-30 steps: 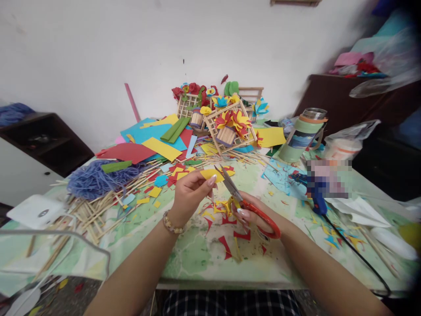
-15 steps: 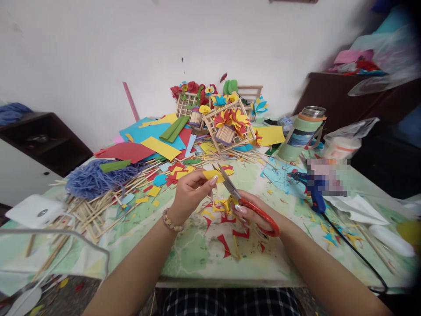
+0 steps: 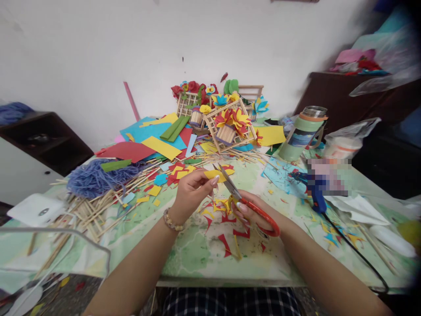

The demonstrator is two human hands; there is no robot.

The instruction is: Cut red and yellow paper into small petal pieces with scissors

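Observation:
Between the thumb and fingers of my left hand (image 3: 194, 191) is a small piece of yellow paper (image 3: 213, 175). My right hand (image 3: 251, 210) grips a pair of scissors (image 3: 259, 215) with red handles, its fingers in the loops. The blades are slightly apart at the right end of the yellow paper. Red and yellow paper scraps (image 3: 226, 217) lie on the tablecloth below my hands. Just beyond my left hand are cut red and yellow paper squares (image 3: 177, 173).
Blue yarn (image 3: 98, 177) and thin wooden sticks (image 3: 92, 215) lie at the left. Behind stand stick frames with paper flowers (image 3: 230, 123) beside coloured sheets (image 3: 131, 151). A green bottle (image 3: 299, 136) and a blue glue gun (image 3: 317, 195) with a black cord are at the right.
Almost nothing differs. The scissor blades look slightly wider apart at the yellow paper, and the whole view has shifted a little.

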